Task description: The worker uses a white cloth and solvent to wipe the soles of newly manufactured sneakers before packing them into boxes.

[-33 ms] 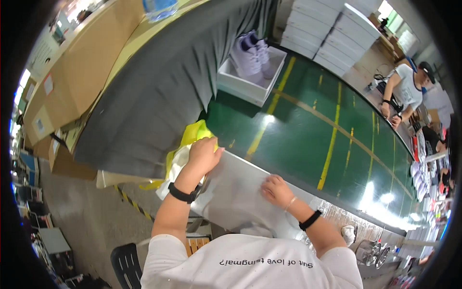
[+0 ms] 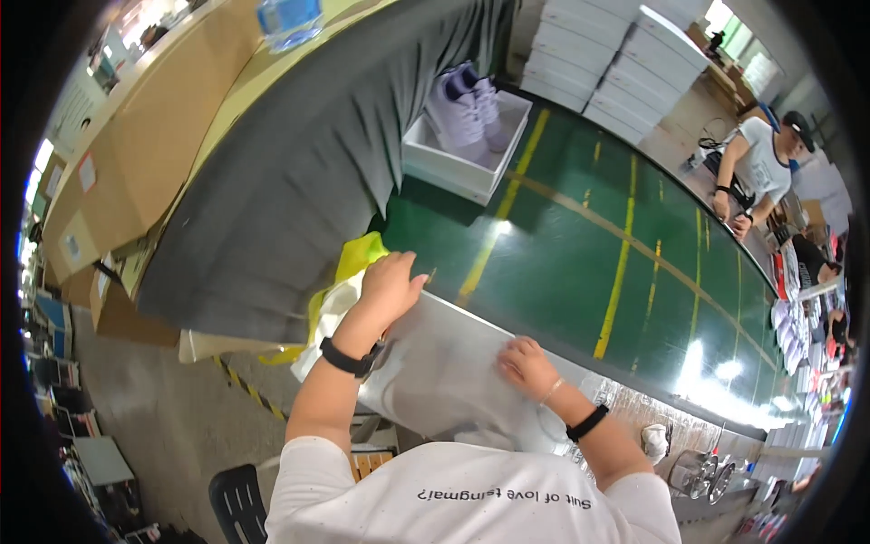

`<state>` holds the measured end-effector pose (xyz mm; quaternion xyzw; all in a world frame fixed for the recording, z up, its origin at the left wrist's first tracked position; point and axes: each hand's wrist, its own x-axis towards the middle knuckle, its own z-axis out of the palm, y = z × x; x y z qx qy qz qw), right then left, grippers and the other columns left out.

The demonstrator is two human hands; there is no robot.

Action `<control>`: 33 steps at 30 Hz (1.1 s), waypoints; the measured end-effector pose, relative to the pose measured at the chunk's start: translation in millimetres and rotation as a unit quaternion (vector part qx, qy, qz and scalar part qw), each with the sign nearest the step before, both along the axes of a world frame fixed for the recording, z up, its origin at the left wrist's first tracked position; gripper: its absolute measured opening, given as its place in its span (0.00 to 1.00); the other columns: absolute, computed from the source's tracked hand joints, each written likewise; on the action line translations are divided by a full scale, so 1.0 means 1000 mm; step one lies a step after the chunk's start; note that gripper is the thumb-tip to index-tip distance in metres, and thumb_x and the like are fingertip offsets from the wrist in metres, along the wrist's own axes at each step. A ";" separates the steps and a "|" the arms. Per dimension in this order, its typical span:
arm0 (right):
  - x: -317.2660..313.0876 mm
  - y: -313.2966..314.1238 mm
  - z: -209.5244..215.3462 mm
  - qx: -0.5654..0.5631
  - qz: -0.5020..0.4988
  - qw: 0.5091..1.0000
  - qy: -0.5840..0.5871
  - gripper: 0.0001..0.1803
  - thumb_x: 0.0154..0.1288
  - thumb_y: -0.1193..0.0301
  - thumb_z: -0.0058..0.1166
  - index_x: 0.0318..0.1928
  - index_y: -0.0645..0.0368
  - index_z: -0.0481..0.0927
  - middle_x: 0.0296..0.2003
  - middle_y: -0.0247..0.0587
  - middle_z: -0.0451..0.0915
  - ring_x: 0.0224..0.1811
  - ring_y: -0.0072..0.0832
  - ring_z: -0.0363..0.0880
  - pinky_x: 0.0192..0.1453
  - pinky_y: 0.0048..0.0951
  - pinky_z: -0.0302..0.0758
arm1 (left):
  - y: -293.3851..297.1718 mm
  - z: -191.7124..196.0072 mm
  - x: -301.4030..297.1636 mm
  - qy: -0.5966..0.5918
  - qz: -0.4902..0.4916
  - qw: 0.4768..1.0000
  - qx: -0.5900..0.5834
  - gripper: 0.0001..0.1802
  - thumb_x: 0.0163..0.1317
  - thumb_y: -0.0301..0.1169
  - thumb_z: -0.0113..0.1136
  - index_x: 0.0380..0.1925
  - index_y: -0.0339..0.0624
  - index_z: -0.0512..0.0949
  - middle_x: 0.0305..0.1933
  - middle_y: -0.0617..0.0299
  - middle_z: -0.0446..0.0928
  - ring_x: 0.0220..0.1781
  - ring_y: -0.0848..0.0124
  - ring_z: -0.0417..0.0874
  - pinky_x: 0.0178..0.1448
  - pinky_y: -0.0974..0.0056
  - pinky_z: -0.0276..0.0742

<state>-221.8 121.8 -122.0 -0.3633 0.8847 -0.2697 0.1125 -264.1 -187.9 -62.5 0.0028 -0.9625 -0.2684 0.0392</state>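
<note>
Hands first: my left hand (image 2: 391, 283) is curled over the far left edge of a grey sheet (image 2: 444, 367) mid-frame, gripping it, while my right hand (image 2: 526, 365) lies flat on it, fingers spread. Sheet looks only partly folded, so I'd say early going. Yellow bag (image 2: 358, 257) sits just left. Up top on the green belt (image 2: 580, 245), an open white box (image 2: 453, 163) with lilac shoes (image 2: 462, 109) waits.

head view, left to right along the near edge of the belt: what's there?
Yellow and white cloth → left hand → grey sheet → right hand → crumpled white rag → metal clips.
</note>
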 end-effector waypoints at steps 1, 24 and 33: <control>0.006 0.019 0.009 -0.003 -0.033 0.999 0.007 0.10 0.52 0.72 0.53 0.37 0.59 0.75 0.41 0.50 0.72 0.51 0.47 0.66 0.56 0.41 0.65 | 0.011 -0.003 -0.024 0.010 -0.012 1.000 0.004 0.21 0.50 0.36 0.59 0.41 0.35 0.72 0.38 0.49 0.74 0.44 0.53 0.74 0.51 0.55 0.67; 0.050 0.155 0.006 -0.076 -0.225 0.969 -0.064 0.10 0.56 0.74 0.48 0.40 0.61 0.76 0.40 0.46 0.75 0.45 0.43 0.71 0.51 0.38 0.68 | 0.272 -0.081 -0.118 0.137 -0.200 0.970 -0.032 0.10 0.44 0.33 0.61 0.26 0.42 0.75 0.31 0.56 0.72 0.40 0.59 0.72 0.52 0.54 0.59; 0.143 0.177 -0.011 -0.153 -0.337 0.927 -0.062 0.09 0.55 0.72 0.48 0.38 0.59 0.76 0.34 0.44 0.75 0.40 0.41 0.72 0.46 0.37 0.69 | 0.413 -0.079 -0.062 0.092 -0.335 0.934 -0.077 0.16 0.44 0.34 0.63 0.31 0.41 0.71 0.36 0.55 0.70 0.45 0.57 0.69 0.53 0.50 0.56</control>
